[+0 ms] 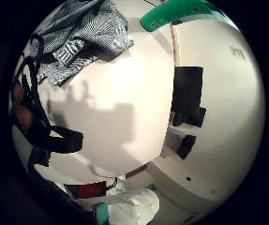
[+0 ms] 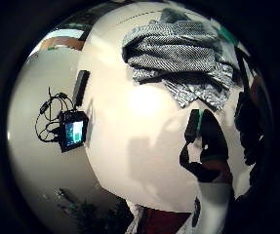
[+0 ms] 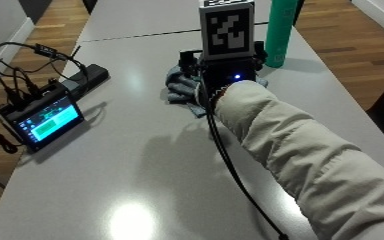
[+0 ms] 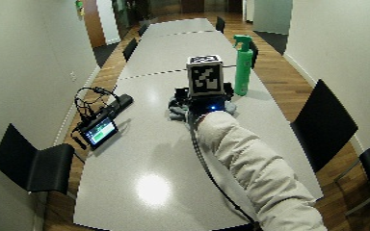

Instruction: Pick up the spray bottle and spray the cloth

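small screen device [image 3: 42, 120] with cables at counter [image 3: 139, 170] edge, well left of cloth. black bar [image 3: 85, 77] just beyond it. cloth [image 3: 182, 90], grey patterned, crumpled, lies on counter mid-width. my grip [image 3: 225, 75] hovers over cloth's right part, pale puffy sleeve [image 3: 292, 145] trailing back; fingers hidden, cannot tell if released or clenched. palm views show cloth [image 2: 178, 58] bunched on bare counter, not in grip. green spray bottle [image 4: 242, 65] stands upright right of cloth, a little beyond it, apart from my grip.
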Demonstrator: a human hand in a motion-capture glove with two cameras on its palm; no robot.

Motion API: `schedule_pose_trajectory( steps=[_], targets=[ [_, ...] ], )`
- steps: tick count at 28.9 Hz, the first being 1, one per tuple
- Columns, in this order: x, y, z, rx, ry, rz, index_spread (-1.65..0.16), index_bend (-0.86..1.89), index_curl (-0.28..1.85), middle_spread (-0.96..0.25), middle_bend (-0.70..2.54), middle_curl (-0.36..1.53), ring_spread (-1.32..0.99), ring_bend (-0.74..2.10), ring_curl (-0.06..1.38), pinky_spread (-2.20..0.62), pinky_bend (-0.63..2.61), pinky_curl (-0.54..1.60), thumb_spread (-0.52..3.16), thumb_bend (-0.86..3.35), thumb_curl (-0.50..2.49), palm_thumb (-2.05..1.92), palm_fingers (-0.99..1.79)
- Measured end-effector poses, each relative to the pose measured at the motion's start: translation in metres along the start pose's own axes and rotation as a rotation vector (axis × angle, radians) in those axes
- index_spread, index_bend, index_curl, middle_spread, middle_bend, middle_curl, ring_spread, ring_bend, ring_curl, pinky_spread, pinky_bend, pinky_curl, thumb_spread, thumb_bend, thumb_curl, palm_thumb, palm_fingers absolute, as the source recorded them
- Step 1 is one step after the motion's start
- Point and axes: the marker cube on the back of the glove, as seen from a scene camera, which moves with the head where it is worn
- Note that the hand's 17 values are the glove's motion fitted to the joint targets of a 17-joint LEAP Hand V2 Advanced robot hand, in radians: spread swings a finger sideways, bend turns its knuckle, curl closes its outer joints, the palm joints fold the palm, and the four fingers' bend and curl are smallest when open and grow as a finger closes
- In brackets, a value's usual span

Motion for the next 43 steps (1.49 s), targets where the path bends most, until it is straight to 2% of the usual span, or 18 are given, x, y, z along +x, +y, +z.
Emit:
schedule_pose_trajectory(
  steps=[8, 12, 14, 16, 18, 22, 24, 27, 29, 32, 36, 38, 40, 43],
  targets=[
    [0.002, 0.011, -0.002, -0.049, -0.082, -0.022, -0.19, 0.19, 0.31, -0.07, 0.55, 0.36, -0.12, 0.78, 0.40, -0.26, 0.87, 0.41, 0.82, 0.28, 0.35, 0.78, 1.32],
    [0.015, 0.013, -0.008, 0.008, -0.170, 0.013, -0.20, 0.17, 0.33, -0.08, 0.56, 0.39, -0.13, 0.77, 0.41, -0.26, 0.88, 0.43, 0.85, 0.23, 0.37, 0.77, 1.28],
    [0.034, 0.014, -0.013, 0.079, -0.316, 0.003, -0.21, 0.14, 0.33, -0.08, 0.55, 0.40, -0.13, 0.77, 0.42, -0.26, 0.88, 0.43, 0.87, 0.21, 0.38, 0.77, 1.21],
    [0.065, 0.013, -0.019, 0.176, -0.562, -0.046, -0.21, 0.13, 0.32, -0.08, 0.53, 0.40, -0.13, 0.78, 0.43, -0.25, 0.87, 0.44, 0.87, 0.20, 0.39, 0.79, 1.15],
    [0.093, 0.013, -0.025, 0.258, -0.805, -0.107, -0.22, 0.13, 0.33, -0.08, 0.51, 0.41, -0.12, 0.75, 0.42, -0.24, 0.81, 0.43, 0.87, 0.20, 0.40, 0.82, 1.03],
    [0.124, 0.006, -0.029, 0.374, -1.108, -0.187, -0.23, 0.20, 0.37, -0.08, 0.55, 0.44, -0.11, 0.67, 0.44, -0.18, 0.59, 0.41, 0.87, 0.21, 0.42, 0.90, 0.78],
    [0.144, -0.009, -0.027, 0.490, -1.258, -0.201, -0.26, 0.20, 0.39, -0.07, 0.55, 0.45, -0.10, 0.58, 0.43, -0.12, 0.40, 0.37, 0.87, 0.20, 0.43, 0.93, 0.39],
    [0.171, -0.036, -0.016, 0.626, -1.352, -0.166, -0.30, 0.18, 0.40, -0.07, 0.50, 0.44, -0.09, 0.47, 0.42, -0.07, 0.32, 0.36, 0.83, 0.17, 0.44, 0.94, 0.05],
    [0.184, -0.050, -0.003, 0.636, -1.310, -0.106, -0.33, 0.14, 0.38, -0.05, 0.45, 0.42, -0.09, 0.43, 0.39, -0.05, 0.32, 0.34, 0.81, 0.15, 0.44, 0.96, -0.02],
    [0.200, -0.065, 0.015, 0.600, -1.277, -0.018, -0.37, 0.08, 0.32, -0.02, 0.44, 0.40, -0.07, 0.43, 0.34, -0.01, 0.32, 0.29, 0.79, 0.13, 0.45, 0.98, 0.01],
    [0.220, -0.072, 0.036, 0.593, -1.307, 0.062, -0.41, -0.01, 0.23, -0.03, 0.51, 0.41, -0.08, 0.59, 0.34, 0.02, 0.27, 0.26, 0.77, 0.12, 0.47, 1.03, 0.15],
    [0.225, -0.072, 0.042, 0.614, -1.331, 0.088, -0.39, 0.03, 0.21, -0.06, 0.64, 0.45, -0.10, 0.68, 0.36, 0.03, 0.20, 0.23, 0.77, 0.13, 0.48, 1.07, 0.40],
    [0.226, -0.069, 0.044, 0.629, -1.376, 0.101, -0.36, 0.19, 0.25, -0.08, 0.58, 0.43, -0.11, 0.68, 0.35, 0.02, 0.22, 0.23, 0.76, 0.15, 0.49, 1.12, 0.57],
    [0.224, -0.068, 0.038, 0.648, -1.429, 0.088, -0.34, 0.19, 0.28, -0.10, 0.51, 0.43, -0.12, 0.65, 0.36, -0.02, 0.35, 0.27, 0.72, 0.15, 0.52, 1.15, 0.70]
  ],
)
